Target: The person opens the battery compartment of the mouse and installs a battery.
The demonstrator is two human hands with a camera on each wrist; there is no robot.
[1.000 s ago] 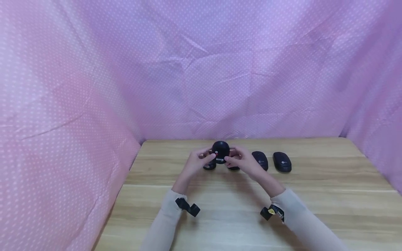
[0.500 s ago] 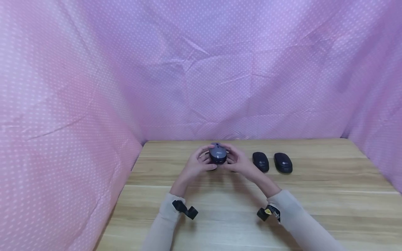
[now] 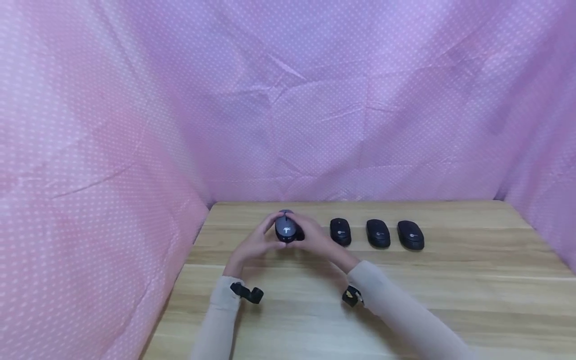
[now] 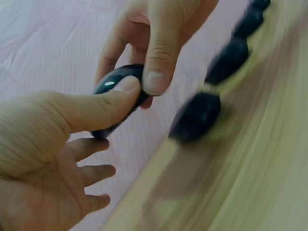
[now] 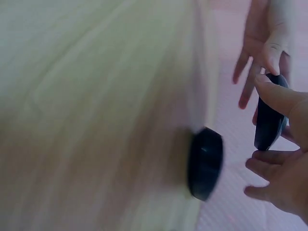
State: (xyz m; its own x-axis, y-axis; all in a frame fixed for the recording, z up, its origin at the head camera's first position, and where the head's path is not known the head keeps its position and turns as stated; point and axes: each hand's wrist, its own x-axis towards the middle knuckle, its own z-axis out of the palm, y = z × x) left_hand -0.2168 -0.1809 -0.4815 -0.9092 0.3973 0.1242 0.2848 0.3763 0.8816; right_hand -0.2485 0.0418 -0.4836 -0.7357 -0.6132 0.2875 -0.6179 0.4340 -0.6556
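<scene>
A computer mouse (image 3: 286, 228) with a grey top and dark base is held up between both hands in the head view. My left hand (image 3: 257, 244) pinches its left side, thumb near the front end; in the left wrist view the other fingers spread below the mouse (image 4: 109, 84). From the other side my right hand (image 3: 313, 237) grips it with thumb and fingers. Another dark mouse (image 3: 300, 233) on the table is mostly hidden behind the held one and the right hand. The right wrist view has the held mouse (image 5: 267, 122) on edge, above a table mouse (image 5: 206, 164).
Three black mice stand in a row to the right of the hands: a near one (image 3: 340, 232), a middle one (image 3: 378, 233) and a far one (image 3: 410, 235). The wooden table (image 3: 306, 320) ends at a pink dotted curtain (image 3: 315, 125) behind and at the sides.
The held mouse has turned from underside showing to grey top showing. Both hands have carried it to the left, uncovering a table mouse on the right.
</scene>
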